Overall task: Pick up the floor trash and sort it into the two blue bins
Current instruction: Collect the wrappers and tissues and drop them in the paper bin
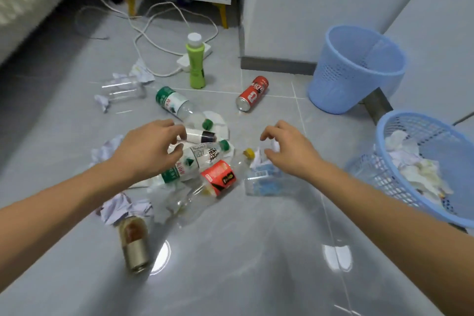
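I see clear crinkled plastic bottles [195,161], crumpled paper [120,206] and a glossy red can [252,93] scattered over shiny grey floor tiles [243,264], with two perforated blue bins [356,69] by the wall at right, the nearer one [420,169] holding paper. My left hand [151,148] hovers half-curled over the bottles, holding nothing; my right hand [289,151] pinches a paper wad [270,147] just beside them.

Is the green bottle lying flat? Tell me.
No, the green bottle stands upright on the floor, white cap on top.
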